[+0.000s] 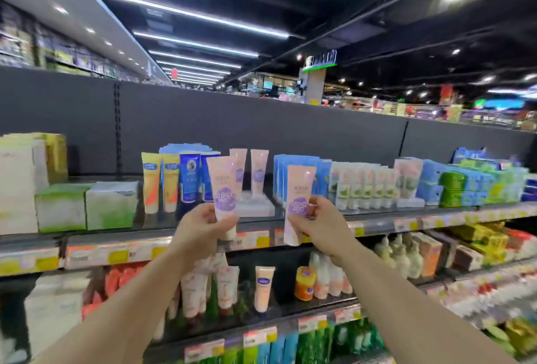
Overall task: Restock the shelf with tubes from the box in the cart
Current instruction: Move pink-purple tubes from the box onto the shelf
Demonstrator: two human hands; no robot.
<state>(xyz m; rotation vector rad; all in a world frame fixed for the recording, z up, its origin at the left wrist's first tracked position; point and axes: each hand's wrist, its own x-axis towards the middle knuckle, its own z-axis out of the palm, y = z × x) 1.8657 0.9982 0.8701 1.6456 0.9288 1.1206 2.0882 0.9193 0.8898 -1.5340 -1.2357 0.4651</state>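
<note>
Left grip: the left hand (200, 222) holds a pink plastic tube with a purple label (223, 189). Fingers curl round its low end, cap down.
Right grip: the right hand (321, 224) pinches a second pink tube with a purple label (299, 198) near its middle, cap down.
Where the tubes are: both stand upright in the air, side by side but apart, in front of the top shelf (377, 220).
At 12 o'clock from the left tube: two more pink tubes on the shelf (251, 169), standing on a clear tray.
At 9 o'clock: yellow tubes (159, 183) and blue tubes (190, 177).
At 3 o'clock: blue packs (280, 177), then white and green packs (363, 186).
At 6 o'clock: a lower shelf with a cream tube (263, 288) and an orange jar (304, 283).
</note>
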